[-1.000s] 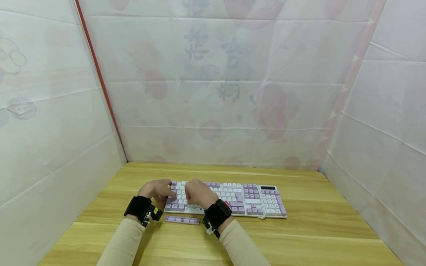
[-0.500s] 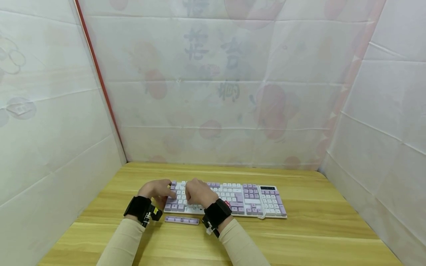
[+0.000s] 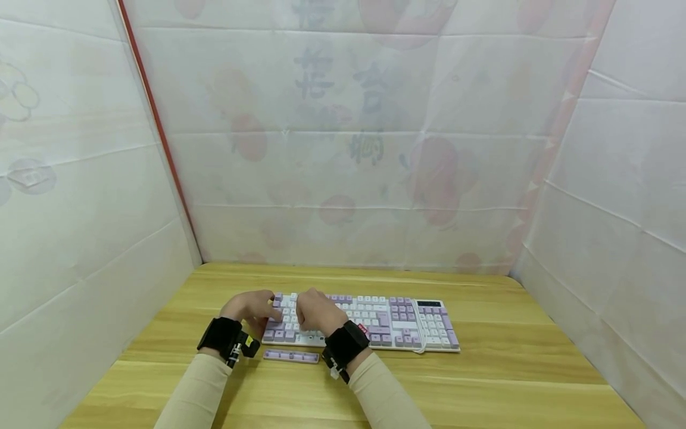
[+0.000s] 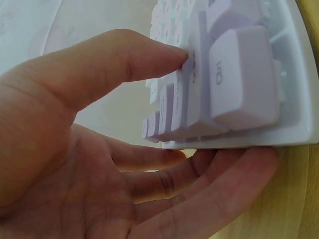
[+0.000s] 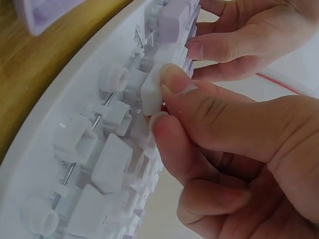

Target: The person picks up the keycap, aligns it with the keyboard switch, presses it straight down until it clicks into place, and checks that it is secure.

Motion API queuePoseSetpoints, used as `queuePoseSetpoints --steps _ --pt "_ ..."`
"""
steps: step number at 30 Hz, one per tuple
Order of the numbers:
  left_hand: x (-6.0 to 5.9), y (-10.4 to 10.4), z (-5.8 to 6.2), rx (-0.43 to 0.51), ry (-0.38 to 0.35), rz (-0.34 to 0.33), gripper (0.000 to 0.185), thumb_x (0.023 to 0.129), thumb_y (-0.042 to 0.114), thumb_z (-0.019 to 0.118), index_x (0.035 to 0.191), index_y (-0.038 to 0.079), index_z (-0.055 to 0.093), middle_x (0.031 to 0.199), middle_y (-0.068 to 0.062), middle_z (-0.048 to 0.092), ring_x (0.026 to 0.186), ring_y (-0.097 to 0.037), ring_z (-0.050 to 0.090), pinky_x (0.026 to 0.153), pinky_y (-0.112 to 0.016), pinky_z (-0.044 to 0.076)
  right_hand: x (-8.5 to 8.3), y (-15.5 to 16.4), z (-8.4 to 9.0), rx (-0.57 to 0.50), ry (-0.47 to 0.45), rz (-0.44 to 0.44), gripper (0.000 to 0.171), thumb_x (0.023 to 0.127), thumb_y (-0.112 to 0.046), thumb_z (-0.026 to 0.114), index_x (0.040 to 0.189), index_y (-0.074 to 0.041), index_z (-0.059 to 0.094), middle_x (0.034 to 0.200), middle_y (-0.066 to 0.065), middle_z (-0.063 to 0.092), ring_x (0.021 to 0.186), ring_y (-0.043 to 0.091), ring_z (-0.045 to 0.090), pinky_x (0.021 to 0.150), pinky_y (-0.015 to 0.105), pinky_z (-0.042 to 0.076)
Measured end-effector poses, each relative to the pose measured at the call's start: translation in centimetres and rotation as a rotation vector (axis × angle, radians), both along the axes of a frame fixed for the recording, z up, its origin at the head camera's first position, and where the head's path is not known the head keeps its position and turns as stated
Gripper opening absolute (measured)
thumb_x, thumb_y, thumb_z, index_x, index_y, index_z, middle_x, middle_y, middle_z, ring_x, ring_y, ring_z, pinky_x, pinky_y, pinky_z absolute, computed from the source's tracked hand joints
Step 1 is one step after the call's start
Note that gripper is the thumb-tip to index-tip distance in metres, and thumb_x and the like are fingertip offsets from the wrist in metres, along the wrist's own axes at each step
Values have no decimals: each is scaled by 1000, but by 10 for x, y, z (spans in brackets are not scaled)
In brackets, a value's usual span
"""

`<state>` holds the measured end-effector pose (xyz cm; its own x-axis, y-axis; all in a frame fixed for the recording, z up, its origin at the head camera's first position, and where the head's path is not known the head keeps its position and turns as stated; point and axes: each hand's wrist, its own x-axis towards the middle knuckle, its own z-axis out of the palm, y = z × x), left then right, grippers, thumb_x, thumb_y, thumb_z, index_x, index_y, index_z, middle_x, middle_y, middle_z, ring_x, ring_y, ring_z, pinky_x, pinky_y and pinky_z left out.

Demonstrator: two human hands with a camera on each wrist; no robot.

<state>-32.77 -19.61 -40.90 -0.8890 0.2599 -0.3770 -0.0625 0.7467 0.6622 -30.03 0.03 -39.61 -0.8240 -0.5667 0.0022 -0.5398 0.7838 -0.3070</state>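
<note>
A white and purple keyboard (image 3: 396,322) lies on the wooden table (image 3: 482,381). My left hand (image 3: 249,307) grips its left end: the thumb (image 4: 149,57) presses on the top keys and the fingers (image 4: 224,169) curl under the edge. My right hand (image 3: 316,311) is over the left-middle keys. In the right wrist view it pinches a white keycap (image 5: 152,89) between thumb and forefinger, just above the bare switch stems (image 5: 114,77) of the bottom row.
A long purple space-bar keycap (image 3: 291,356) lies loose on the table in front of the keyboard. A white cable (image 3: 420,333) drapes across the keyboard near the number pad. White sheet walls (image 3: 80,208) close in the left, back and right sides.
Both hands stay at the keyboard's left part; only the head view has shifted slightly.
</note>
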Motion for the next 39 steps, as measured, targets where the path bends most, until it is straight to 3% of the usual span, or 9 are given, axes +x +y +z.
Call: queuePoseSetpoints --steps 8,16,24,29,35,39 --pt "0 0 0 26 -24 7 70 83 19 68 139 -4 34 101 -15 61 84 -23 66 69 -39 59 1 -3 -2 -10 -19 -22 23 74 10 67 61 -9 68 58 -4 58 48 7 37 47 18 38" --pt "0 1 1 8 -13 -4 66 84 20 68 137 -4 37 101 -15 61 84 -23 65 69 -38 59 0 -2 -3 16 1 -12 21 75 2 75 62 -13 68 63 -7 60 55 6 53 51 18 46" --pt "1 3 4 7 -26 3 63 85 20 68 135 -3 38 100 -15 61 84 -24 66 69 -39 59 2 -4 -3 43 53 -4 19 76 -2 77 63 -12 67 60 -6 57 53 6 52 51 17 45" --pt "1 2 3 3 -21 10 60 84 20 68 132 -2 41 100 -15 61 84 -23 65 69 -38 59 1 -6 -4 57 41 -15 22 79 -1 72 62 -13 66 61 -5 57 53 8 51 51 18 41" --pt "-1 3 3 6 -16 13 58 84 20 68 131 -1 42 99 -14 61 83 -23 65 69 -37 59 1 -5 -4 46 48 -29 22 75 0 76 60 -12 67 61 -7 59 57 6 54 52 17 46" --pt "-2 3 3 0 -18 10 59 84 20 68 131 -2 42 99 -14 61 83 -23 65 69 -37 59 2 -4 -3 42 50 -15 24 76 2 73 58 -12 66 58 -7 58 53 5 49 52 17 43"
